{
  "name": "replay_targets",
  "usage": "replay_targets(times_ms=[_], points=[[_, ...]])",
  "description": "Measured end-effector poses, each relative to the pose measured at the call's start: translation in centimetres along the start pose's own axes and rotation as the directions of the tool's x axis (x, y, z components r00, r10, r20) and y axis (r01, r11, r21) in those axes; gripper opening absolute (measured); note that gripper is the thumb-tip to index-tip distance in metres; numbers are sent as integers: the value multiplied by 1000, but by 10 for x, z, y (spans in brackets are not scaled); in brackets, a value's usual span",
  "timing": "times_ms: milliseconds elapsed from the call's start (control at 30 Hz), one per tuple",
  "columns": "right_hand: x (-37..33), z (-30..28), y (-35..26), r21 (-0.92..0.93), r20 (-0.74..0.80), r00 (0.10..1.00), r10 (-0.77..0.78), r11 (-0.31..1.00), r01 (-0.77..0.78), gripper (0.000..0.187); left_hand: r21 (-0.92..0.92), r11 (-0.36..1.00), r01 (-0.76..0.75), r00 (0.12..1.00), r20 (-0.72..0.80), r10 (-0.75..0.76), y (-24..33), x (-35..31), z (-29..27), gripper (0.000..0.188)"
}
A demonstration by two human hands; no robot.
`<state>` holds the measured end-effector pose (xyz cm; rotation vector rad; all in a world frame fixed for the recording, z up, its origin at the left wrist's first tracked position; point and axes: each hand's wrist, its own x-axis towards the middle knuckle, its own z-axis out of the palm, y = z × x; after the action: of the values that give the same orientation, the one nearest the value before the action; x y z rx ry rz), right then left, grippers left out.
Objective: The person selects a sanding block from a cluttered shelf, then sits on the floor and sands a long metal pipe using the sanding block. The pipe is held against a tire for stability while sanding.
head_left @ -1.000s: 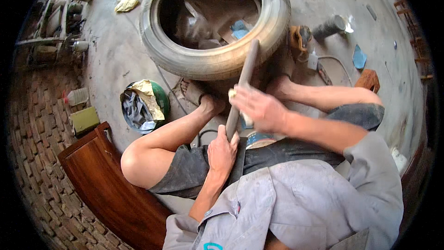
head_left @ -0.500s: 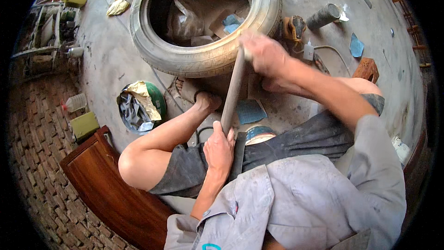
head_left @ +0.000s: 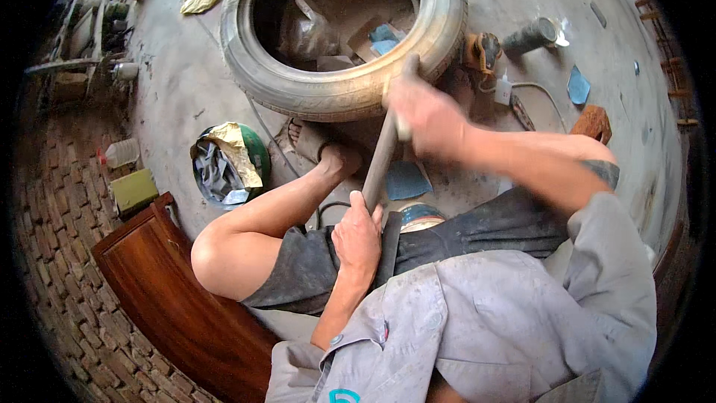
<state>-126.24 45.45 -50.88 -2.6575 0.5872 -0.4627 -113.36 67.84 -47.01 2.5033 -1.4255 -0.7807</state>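
A long grey-brown rod point(head_left: 382, 157) slants up from my lap, its far end point(head_left: 411, 66) against the near side of a worn tyre point(head_left: 328, 97) lying on its side. My left hand point(head_left: 357, 236) is closed round the rod's lower part, thumb along the top. Higher up, close to the tyre, my right hand point(head_left: 429, 116) is wrapped over the rod and blurred by motion. Something small and pale point(head_left: 403, 130) shows at that hand's lower edge; its kind cannot be made out.
Inside the tyre lie a clear plastic bag point(head_left: 309, 33) and blue scraps point(head_left: 384, 39). A green bucket point(head_left: 257, 157) stands left of my leg. Rightward are an orange power sander point(head_left: 483, 52), a dark cylinder point(head_left: 531, 37) and a white bottle point(head_left: 503, 89). Blue sheet point(head_left: 406, 180) lies between my feet.
My right hand has slid a little down along the rod, toward me, and more of the far end shows past it. My left hand keeps its hold. The view has shifted slightly.
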Motion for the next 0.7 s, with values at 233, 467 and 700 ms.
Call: replay_targets(times_ms=[233,467,700], points=[[-6,4,0,1,-21,989,-146,989,147,39,-71,997,42,998,38,-40,-4,0,3,32],[-44,25,-77,172,-91,981,-173,967,186,43,-186,978,92,989,135,-68,-12,3,5,38],[15,15,62,42,-158,983,96,995,-90,47,-288,952,106,987,151,-64,-6,11,-4,33]])
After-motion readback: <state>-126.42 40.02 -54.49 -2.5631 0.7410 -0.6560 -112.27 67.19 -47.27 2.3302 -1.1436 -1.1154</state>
